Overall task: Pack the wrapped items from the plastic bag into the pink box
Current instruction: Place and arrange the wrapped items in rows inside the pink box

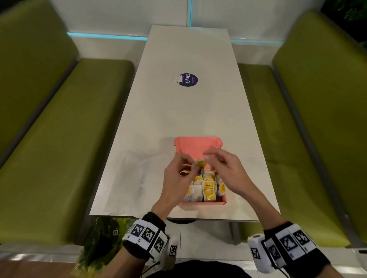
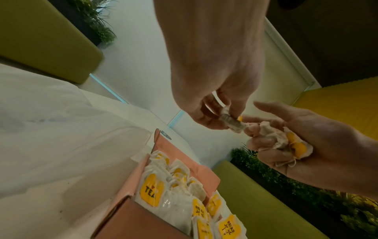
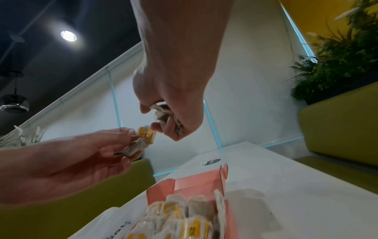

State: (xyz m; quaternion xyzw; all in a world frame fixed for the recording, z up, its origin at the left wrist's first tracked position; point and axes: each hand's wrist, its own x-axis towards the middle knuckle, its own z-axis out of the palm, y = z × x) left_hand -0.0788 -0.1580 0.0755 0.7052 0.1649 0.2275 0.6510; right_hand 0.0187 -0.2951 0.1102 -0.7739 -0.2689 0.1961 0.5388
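Observation:
The pink box (image 1: 202, 204) stands open at the table's near edge, its lid (image 1: 197, 145) folded back. Several white and yellow tea packets (image 1: 208, 190) fill it, upright in rows. Above the box my left hand (image 1: 189, 167) pinches one small crumpled packet (image 2: 231, 122) by its end. My right hand (image 1: 212, 158) is just beside it, fingers curled round a bunch of crumpled packets (image 2: 286, 145), its fingertips close to the left hand's packet (image 3: 143, 139). The clear plastic bag (image 2: 61, 129) lies flat on the table left of the box.
Green benches (image 1: 47, 149) run along both sides of the white table (image 1: 193, 111). A round purple sticker (image 1: 187, 79) lies at mid table. A green bag (image 1: 98, 240) sits low at my left. Plants (image 3: 337, 64) stand behind the right bench.

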